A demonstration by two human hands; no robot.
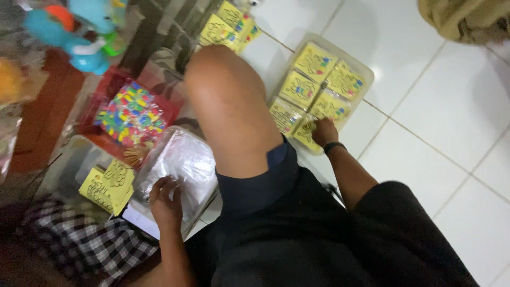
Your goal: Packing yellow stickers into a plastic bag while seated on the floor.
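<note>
Head view, steeply downward, close.

The right hand (pixel 324 131) presses a yellow packet (pixel 306 133) at the near edge of a clear tray (pixel 366 69) of matching yellow packets on the white tiled floor (pixel 446 117). The left hand (pixel 166 202) rests on a stack of clear plastic bags (pixel 183 162), beside loose yellow cards (pixel 106 186).

Yellow packet (pixel 307 132) – tilted at tray edge
</note>
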